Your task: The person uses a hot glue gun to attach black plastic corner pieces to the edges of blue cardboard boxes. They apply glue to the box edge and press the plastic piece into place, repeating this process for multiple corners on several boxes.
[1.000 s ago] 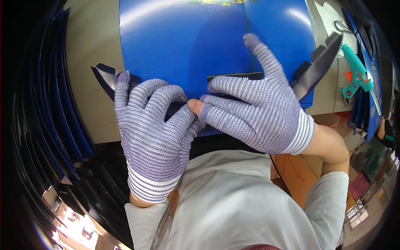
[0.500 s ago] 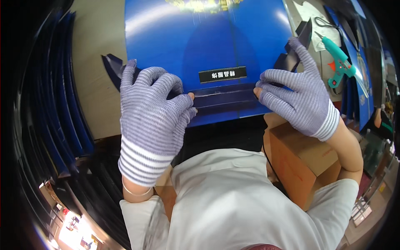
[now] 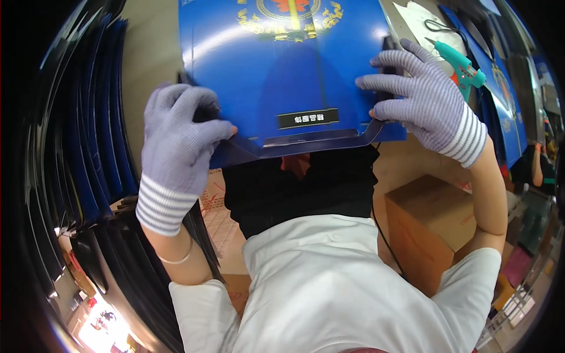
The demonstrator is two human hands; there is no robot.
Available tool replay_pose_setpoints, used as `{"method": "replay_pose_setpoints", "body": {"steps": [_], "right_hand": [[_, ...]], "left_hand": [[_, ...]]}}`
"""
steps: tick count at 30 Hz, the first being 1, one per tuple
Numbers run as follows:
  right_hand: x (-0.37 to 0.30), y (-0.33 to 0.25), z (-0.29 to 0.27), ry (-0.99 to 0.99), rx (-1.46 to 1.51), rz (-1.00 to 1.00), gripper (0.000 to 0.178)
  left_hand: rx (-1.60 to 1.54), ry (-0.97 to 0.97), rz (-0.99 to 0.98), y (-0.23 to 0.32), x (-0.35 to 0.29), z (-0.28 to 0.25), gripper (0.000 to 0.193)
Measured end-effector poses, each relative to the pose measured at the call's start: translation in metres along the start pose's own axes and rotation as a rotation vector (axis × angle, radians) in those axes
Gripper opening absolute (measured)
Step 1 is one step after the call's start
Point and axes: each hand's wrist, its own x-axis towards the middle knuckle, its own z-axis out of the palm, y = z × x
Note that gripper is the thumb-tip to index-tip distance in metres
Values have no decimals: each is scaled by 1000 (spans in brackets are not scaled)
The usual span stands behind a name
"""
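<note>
A glossy blue printed cardboard sheet (image 3: 235, 76) lies in front of me, with a gold and red emblem at its far part. A black label strip (image 3: 308, 118) sits close to its near edge. Along that edge a dark folded flap (image 3: 312, 137) stands partly up. My left hand (image 3: 179, 138), in a grey striped knit glove, curls round the sheet's near left corner, thumb bent inward. In a matching glove, my right hand (image 3: 421, 97) grips the right side flap, its fingers over the flap and thumb near the corner. Parts of both side flaps are hidden by my hands.
A teal glue gun (image 3: 459, 65) rests right of the sheet, near a black cable (image 3: 444, 26) and white paper (image 3: 409, 20). Another blue printed sheet (image 3: 503, 106) lies further right. Blue and black sheets (image 3: 97, 117) stand stacked at left. A cardboard box (image 3: 432, 217) stands below right.
My left hand has moved outward to the sheet's left corner, and my right hand slightly upward. The emblem shows more of itself, and the near flap and side flaps are folded up more.
</note>
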Motion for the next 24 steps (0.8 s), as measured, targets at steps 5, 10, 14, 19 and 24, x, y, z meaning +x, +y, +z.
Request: {"method": "replay_pose_setpoints", "body": {"steps": [5, 10, 14, 19, 24], "right_hand": [[23, -17, 7, 111, -78, 102, 32], [20, -32, 17, 93, 231, 313, 43], [18, -43, 19, 186, 261, 489, 48], [33, -62, 45, 426, 250, 683, 53], [30, -73, 50, 538, 231, 856, 51]], "left_hand": [[21, -56, 36, 1, 22, 2, 33], [-165, -13, -27, 7, 24, 32, 37], [-182, 80, -69, 16, 21, 41, 35], [-187, 112, -320, 31, 29, 55, 45], [-95, 343, -437, 47, 20, 64, 45]]}}
